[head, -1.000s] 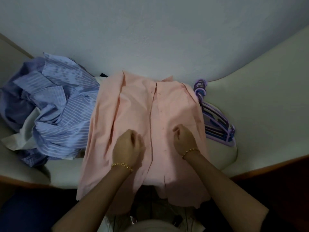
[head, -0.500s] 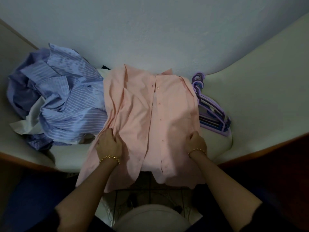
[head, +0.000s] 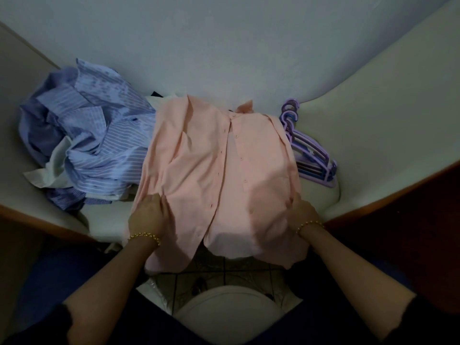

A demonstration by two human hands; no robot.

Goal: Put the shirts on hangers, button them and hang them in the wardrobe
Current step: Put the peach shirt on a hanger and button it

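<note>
A pink shirt [head: 206, 165] lies front up on the white cushioned seat [head: 373, 135], collar toward the wall, its placket partly open and its hem hanging over the front edge. My left hand [head: 149, 215] grips the fabric at the shirt's lower left side. At the lower right side my right hand [head: 302, 212] holds the cloth, its fingers partly hidden in the folds. A bunch of purple hangers [head: 308, 155] lies just right of the shirt. A heap of blue striped shirts [head: 94, 150] sits to the left.
A pale wall [head: 224, 46] rises right behind the seat. The seat's wooden front edge [head: 39, 222] runs along both sides. Tiled floor [head: 224, 275] shows below the hem, with a white round object [head: 224, 314] under it.
Both hands moved from the shirt's middle outward and down to its lower sides, spreading the pink shirt wider and flatter on the seat.
</note>
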